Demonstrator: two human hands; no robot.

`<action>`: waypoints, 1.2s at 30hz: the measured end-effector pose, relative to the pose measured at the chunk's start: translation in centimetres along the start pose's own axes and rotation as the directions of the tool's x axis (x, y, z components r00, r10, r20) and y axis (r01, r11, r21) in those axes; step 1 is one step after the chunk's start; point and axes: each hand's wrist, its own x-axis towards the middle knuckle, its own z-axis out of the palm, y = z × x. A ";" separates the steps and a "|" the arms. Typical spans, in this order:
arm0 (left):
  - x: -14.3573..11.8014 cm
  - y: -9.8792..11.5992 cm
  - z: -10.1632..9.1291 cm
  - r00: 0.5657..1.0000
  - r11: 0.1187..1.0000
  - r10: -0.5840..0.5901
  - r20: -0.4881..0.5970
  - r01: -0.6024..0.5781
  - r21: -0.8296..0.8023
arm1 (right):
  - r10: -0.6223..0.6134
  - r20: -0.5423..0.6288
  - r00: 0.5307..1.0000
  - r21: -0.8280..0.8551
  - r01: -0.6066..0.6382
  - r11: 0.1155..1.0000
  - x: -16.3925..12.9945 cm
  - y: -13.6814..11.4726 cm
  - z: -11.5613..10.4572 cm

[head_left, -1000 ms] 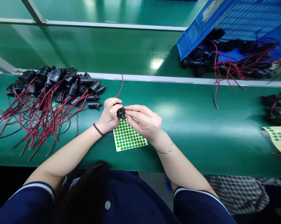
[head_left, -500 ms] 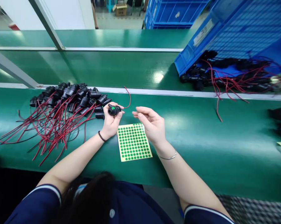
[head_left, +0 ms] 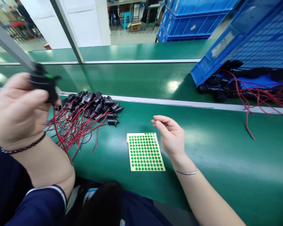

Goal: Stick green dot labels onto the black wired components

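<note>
Using the sticker sheet (head_left: 146,152) as reference: we have it flat on the green counter (head_left: 214,157), rows of green dots on pale backing, its far left corner looking folded.

Left hand (head_left: 19,110): well left of the sheet, raised above the counter. We see it closed around a black wired part (head_left: 44,83), thumb across the near side. Part is motion-blurred, but we can make out a green patch on it. Red wire hangs from it, running down past the forearm.

Right hand (head_left: 170,133): over the counter, just beyond the sheet's far right corner. Fingers curled, thumb close to the fingertips; we can't tell if they touch or pinch anything.

Pile of black parts (head_left: 91,105): left of the sheet and farther back, red wires (head_left: 73,131) fanning toward us. The part nearest the sheet shows a green spot at its end.

Blue crate (head_left: 216,53): tipped on its side, beyond and right of the sheet, more black parts and red wires at its mouth. Far behind the sheet we get stacked blue crates (head_left: 193,25) and a cardboard box (head_left: 134,26).
</note>
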 end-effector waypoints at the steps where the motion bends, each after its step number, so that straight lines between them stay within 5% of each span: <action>1: -0.1 -1.2 0.4 0.998 0.998 -0.051 0.034 0.050 0.041 | 0.002 0.001 1.000 -0.005 -0.002 1.000 0.0 0.1 0.0; 7: -1.0 -8.6 7.3 0.916 0.852 -0.355 0.186 0.235 0.468 | 0.023 -0.003 1.000 -0.035 -0.023 0.999 0.1 0.9 0.0; 14: -4.4 -9.7 15.8 0.877 0.646 -0.275 0.394 -0.135 0.751 | 0.035 -0.064 0.997 -0.074 -0.040 0.996 0.8 1.6 -0.6; 19: -5.7 -11.7 18.2 0.881 0.521 -0.167 0.442 -0.301 0.799 | 0.005 -0.066 0.998 -0.236 -0.020 0.972 2.7 2.2 -2.4; 21: -5.8 -12.4 18.3 0.885 0.532 -0.129 0.447 -0.318 0.785 | 0.026 -0.049 0.998 -0.501 -0.047 0.864 5.2 2.6 -4.4; 23: -6.0 -12.4 18.3 0.899 0.557 -0.084 0.431 -0.316 0.768 | 0.062 -0.102 0.993 -0.744 -0.117 0.657 8.7 2.7 -7.2; 29: -9.0 -9.5 19.4 0.905 0.730 0.075 0.419 -0.336 0.595 | 0.023 -0.341 0.940 -0.884 -0.329 0.332 18.4 2.3 -15.9; 33: -11.8 -9.3 21.1 0.898 0.916 0.083 0.433 -0.240 0.323 | 0.030 -0.307 0.951 -0.928 -0.306 0.213 21.6 3.1 -17.7; 36: -13.0 -10.5 21.5 0.906 0.958 0.042 0.421 -0.156 0.240 | 0.047 -0.248 0.968 -0.951 -0.253 0.177 23.2 4.2 -17.7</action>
